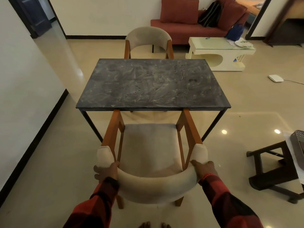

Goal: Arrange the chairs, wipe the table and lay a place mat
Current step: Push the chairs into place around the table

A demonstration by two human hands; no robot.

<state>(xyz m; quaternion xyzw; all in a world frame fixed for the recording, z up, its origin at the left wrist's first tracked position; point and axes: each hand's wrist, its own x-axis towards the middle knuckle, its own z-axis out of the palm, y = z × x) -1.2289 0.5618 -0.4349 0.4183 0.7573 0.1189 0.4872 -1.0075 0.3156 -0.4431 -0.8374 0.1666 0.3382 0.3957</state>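
A dark stone-topped table [153, 83] on thin black legs stands in the middle of the room, its surface smeared with pale streaks. The near chair [149, 145], beige padded with orange wooden arms, faces the table, and the tips of its arms reach under the table's front edge. My left hand [105, 171] grips the left end of its curved backrest. My right hand [204, 169] grips the right end. A second matching chair [148, 41] stands at the table's far side, facing me. No place mat or cloth is in view.
A dark wooden stool [276, 170] stands at the right with a grey object on it. A cream glass-topped coffee table [220, 51] and a red sofa [185, 28] are behind. A white device with a cable [275, 78] lies on the floor. A wall runs along the left.
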